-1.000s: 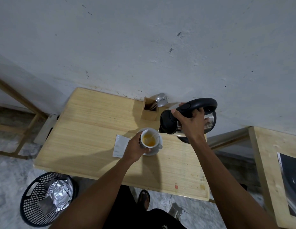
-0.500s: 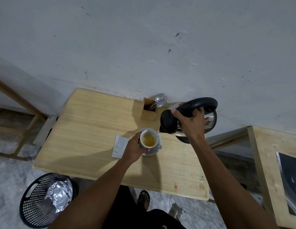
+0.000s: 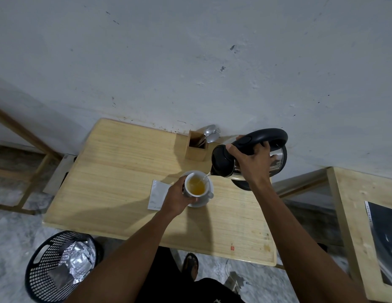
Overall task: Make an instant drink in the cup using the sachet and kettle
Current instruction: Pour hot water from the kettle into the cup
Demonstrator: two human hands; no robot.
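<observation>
A white cup with amber liquid stands on a white saucer in the middle of the wooden table. My left hand grips the cup's left side. My right hand holds the black handle of a steel kettle, which is tilted left. A thin stream of water runs from its spout into the cup. A silver sachet lies flat just left of the saucer, partly under my left hand.
A wooden cutlery holder with spoons stands against the wall behind the cup. The kettle's base sits under the kettle. A black mesh bin with foil wrappers is on the floor at lower left. Another wooden table stands to the right.
The kettle stays tilted over the cup with the water stream still running. Both hands hold their places, and the liquid level looks slightly higher.
</observation>
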